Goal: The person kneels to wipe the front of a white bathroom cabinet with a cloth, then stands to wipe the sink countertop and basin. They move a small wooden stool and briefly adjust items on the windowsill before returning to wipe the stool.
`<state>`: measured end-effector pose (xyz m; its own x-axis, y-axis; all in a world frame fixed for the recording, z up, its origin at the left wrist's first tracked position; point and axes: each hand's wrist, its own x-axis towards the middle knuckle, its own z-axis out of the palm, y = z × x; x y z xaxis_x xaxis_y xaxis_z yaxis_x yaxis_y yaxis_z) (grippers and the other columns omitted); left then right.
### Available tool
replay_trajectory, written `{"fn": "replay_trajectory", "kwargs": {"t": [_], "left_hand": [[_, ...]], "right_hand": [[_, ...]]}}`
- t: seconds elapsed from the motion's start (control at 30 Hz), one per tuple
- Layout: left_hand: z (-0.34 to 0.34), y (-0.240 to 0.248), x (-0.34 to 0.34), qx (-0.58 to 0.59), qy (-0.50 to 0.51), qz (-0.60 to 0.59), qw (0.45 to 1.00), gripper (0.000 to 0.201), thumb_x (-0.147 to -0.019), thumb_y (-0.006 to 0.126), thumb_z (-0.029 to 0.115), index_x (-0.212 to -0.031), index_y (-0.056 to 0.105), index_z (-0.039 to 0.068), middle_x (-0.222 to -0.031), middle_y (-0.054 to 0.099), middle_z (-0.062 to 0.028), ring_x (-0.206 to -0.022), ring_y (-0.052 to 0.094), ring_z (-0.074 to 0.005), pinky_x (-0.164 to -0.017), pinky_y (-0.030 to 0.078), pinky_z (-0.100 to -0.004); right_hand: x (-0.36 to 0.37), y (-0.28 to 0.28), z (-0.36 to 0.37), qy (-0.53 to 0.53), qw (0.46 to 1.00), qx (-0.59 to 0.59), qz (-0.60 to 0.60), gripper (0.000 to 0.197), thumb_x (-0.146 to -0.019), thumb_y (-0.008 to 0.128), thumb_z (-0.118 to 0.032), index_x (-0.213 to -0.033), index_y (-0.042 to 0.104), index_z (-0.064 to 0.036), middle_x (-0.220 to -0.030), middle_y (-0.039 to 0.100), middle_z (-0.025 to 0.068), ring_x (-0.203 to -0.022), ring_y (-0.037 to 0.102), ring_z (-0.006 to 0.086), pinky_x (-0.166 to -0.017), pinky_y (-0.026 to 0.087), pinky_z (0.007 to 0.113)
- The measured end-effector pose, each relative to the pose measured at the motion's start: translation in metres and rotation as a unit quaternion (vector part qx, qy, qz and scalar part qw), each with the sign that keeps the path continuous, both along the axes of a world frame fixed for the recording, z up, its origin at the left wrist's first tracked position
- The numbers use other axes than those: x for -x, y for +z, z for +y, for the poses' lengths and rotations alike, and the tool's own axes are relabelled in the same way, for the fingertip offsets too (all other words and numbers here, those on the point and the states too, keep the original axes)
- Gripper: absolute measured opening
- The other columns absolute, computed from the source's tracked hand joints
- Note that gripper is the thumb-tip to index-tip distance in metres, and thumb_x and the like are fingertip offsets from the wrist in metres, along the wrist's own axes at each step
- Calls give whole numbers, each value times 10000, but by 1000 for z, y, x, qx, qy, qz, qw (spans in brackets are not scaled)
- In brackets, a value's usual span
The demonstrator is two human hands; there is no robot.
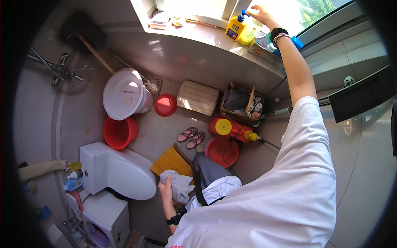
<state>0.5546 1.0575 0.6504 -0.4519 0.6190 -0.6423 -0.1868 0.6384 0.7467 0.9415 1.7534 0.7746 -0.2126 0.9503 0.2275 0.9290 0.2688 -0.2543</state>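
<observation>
My left hand [166,191] is closed round a bunched grey cloth [180,186] in front of my lap. Up at the windowsill, my right hand [261,15] reaches over the bottles, its fingers bent and slightly apart next to a blue pump top. That pump belongs to a yellow bottle [234,29]. Under the right hand stands a paler yellow bottle [248,35]. No firm grip by the right hand shows; glare from the window washes out its fingertips. To the right of these bottles, a blue-capped container [297,42] is partly behind my wrist.
A sill [202,34] runs below the bright window. On the floor are a white bucket [120,95], red bucket [120,132], small red basin [165,105], larger red basin [223,151], stool [197,97], crate [231,113], and sandals [191,136]. A toilet [128,175] stands left.
</observation>
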Motion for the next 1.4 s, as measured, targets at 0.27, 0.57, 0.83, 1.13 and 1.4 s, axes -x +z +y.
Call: {"fn": "replay_trajectory", "kwargs": {"t": [0.27,0.57,0.83,1.13,1.4], "left_hand": [[-9,0,1,-6,12,8,1000,394,-885,596,246,-1108,589,-79,-1067,637,-136,-987,584,-208,-888,436,-316],[-17,-5,1,-2,35,13,999,379,-877,610,263,-1065,607,-67,-1014,653,-115,-938,600,-188,-845,455,-309],[-34,-12,-2,-2,58,27,998,381,-858,628,288,-1019,621,-58,-928,671,-119,-875,619,-184,-801,468,-307],[-45,-24,4,11,65,27,997,423,-843,633,334,-1011,623,-54,-919,673,-137,-871,638,-226,-793,473,-321],[-41,-22,3,6,45,43,998,428,-841,634,343,-1016,630,-47,-931,679,-162,-884,648,-243,-796,477,-335]], "right_hand": [[9,-22,0,-19,999,-39,-13,292,-869,623,-354,-1114,653,-199,-1049,679,27,-979,642,216,-852,485,339],[7,-31,21,-7,1000,-6,27,360,-852,626,-395,-1087,665,-125,-1024,691,61,-946,652,230,-828,485,332],[1,-34,45,-33,998,-2,47,313,-847,656,-315,-1018,691,-55,-955,702,116,-840,671,239,-773,500,340],[-11,-39,43,-58,997,-58,5,272,-839,649,-288,-995,709,-74,-956,704,116,-874,674,256,-799,500,333],[-9,-37,45,-72,996,-41,29,338,-843,646,-332,-1082,688,-96,-1056,692,91,-977,649,229,-883,468,332]]}}
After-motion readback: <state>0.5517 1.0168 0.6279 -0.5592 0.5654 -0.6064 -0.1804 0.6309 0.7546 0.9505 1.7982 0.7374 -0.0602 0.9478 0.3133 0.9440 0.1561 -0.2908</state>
